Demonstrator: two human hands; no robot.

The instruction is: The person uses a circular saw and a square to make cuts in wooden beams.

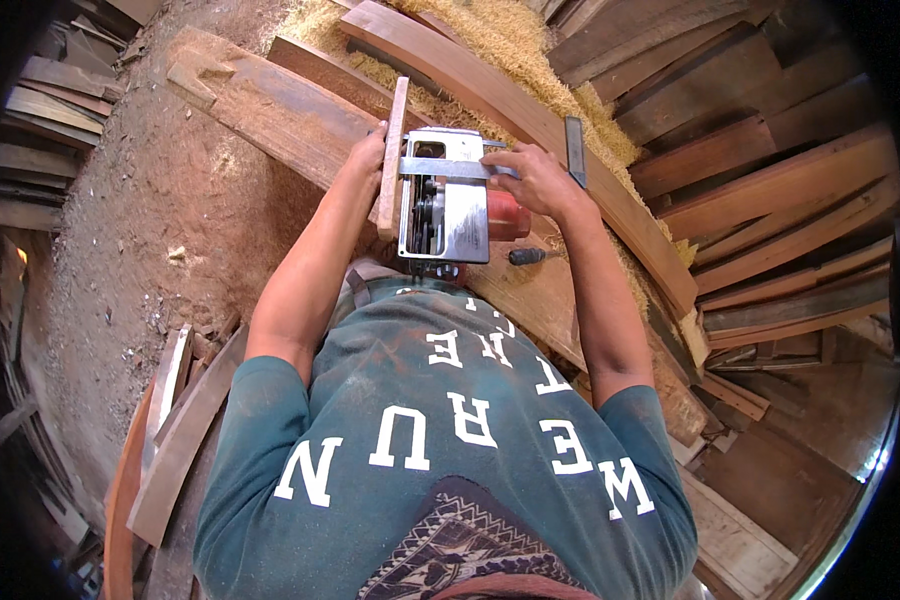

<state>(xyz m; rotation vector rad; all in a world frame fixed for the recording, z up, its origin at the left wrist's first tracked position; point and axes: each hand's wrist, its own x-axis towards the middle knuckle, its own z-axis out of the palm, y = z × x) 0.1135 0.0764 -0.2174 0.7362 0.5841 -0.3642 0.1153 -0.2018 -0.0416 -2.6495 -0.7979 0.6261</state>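
Note:
A power tool, apparently a circular saw, lies base-up, with its silver plate (464,226) and red housing (508,214) showing. A flat metal bar (440,167) crosses the plate to a narrow wooden strip (396,110) along its left side. My left hand (368,158) is closed on that strip, fingers partly hidden behind it. My right hand (535,180) has bent fingers on the bar's right end. The tool rests over a wide wooden plank (270,105). A black-handled small tool (528,256) lies right of the housing.
A long curved board (445,60) runs behind, beside yellow shavings (505,30) and a dark upright bar (575,150). Stacked boards (750,200) fill the right; more timber (45,120) lines the left, with loose pieces (185,430) lower left on the dirt floor (140,220).

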